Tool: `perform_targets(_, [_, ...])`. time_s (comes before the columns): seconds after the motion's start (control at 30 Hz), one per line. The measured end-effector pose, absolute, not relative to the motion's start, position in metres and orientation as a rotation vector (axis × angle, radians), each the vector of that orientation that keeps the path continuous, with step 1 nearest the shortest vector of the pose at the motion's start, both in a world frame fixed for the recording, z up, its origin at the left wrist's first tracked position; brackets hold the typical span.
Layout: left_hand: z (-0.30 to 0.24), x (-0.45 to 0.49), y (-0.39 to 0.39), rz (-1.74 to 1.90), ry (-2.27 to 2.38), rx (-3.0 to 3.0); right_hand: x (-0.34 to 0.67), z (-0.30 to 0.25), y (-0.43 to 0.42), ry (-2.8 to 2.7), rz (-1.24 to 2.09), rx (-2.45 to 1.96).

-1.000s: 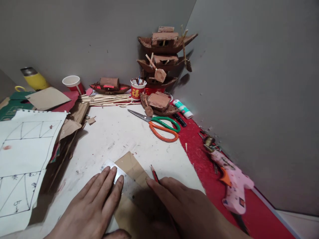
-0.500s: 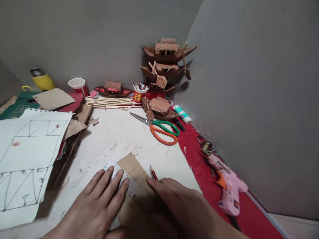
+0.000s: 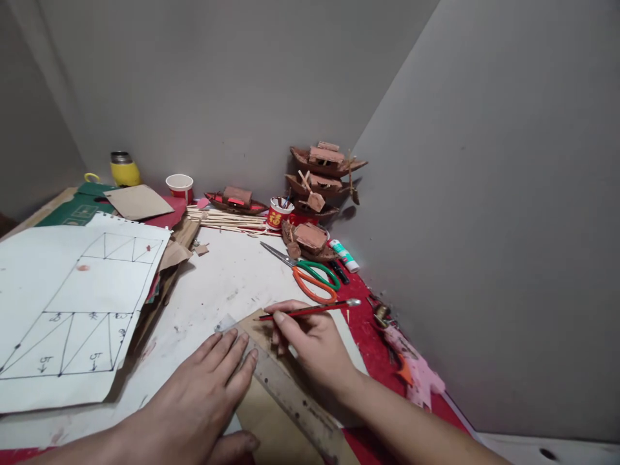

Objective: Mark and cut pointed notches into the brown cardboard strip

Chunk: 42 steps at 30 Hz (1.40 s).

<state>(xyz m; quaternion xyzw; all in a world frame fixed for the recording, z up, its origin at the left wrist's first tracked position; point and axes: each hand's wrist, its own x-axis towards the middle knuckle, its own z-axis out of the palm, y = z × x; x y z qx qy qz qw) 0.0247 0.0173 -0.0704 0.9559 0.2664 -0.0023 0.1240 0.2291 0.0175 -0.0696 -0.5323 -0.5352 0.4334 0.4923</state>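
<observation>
My left hand [image 3: 206, 381] lies flat with its fingers stretched out, pressing on the upper end of a clear ruler [image 3: 295, 405]. Beneath the ruler is a piece of brown cardboard [image 3: 271, 420] on the white work surface. My right hand [image 3: 310, 345] is closed round a red and black pencil [image 3: 310, 311]. The pencil's tip points left, close to the far end of the cardboard. Just beyond, scissors [image 3: 305, 271] with green and orange handles lie slightly open. A sheet with a drawn truss-like plan [image 3: 97, 284] lies to the left.
Brown model boats [image 3: 329, 161] are stacked at the back corner, with another boat [image 3: 310, 239] in front. Thin sticks [image 3: 232, 221], a paint-stained cup [image 3: 279, 216] and a glue tube [image 3: 345, 255] line the back. A pink glue gun [image 3: 416, 371] lies right, against the wall.
My right hand has moved up and now holds the pencil raised across the cardboard. More of the ruler shows. The camera view has tilted and shifted, lowering the background objects.
</observation>
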Motion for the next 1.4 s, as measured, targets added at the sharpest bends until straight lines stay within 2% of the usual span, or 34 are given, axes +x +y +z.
perform_targets(0.17, [-0.068,0.029,0.019,-0.023,0.784,2.769,0.220,-0.087,0.032,-1.285,1.171,-1.302])
perform_targets(0.53, [-0.086,0.023,0.021,0.077,0.719,2.789,0.218,-0.090,0.027,-1.542,0.927,-1.283])
perform_targets(1.4, [-0.090,0.024,0.017,0.162,0.756,2.813,0.234,-0.065,0.028,-1.913,0.844,-1.404])
